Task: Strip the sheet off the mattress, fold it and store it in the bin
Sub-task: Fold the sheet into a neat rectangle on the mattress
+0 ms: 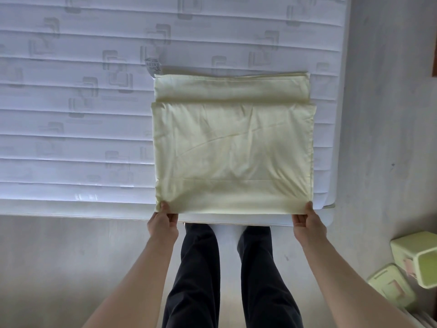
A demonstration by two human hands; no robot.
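Head view, steeply down, close

The tag [153, 67] on the sheet [233, 147] carries print too small to read.

- A home bedroom, seen from above by a person standing at the bed's edge.
- A bare quilted mattress [82, 102] with a woven square pattern fills the view from 9 to 1 o'clock.
- Pale wood-look floor [378, 114] runs along 3 o'clock and beneath the bed's near edge.
- A light green plastic storage bin [418, 259] and its lid [391, 285] sit on the floor at 4 o'clock.
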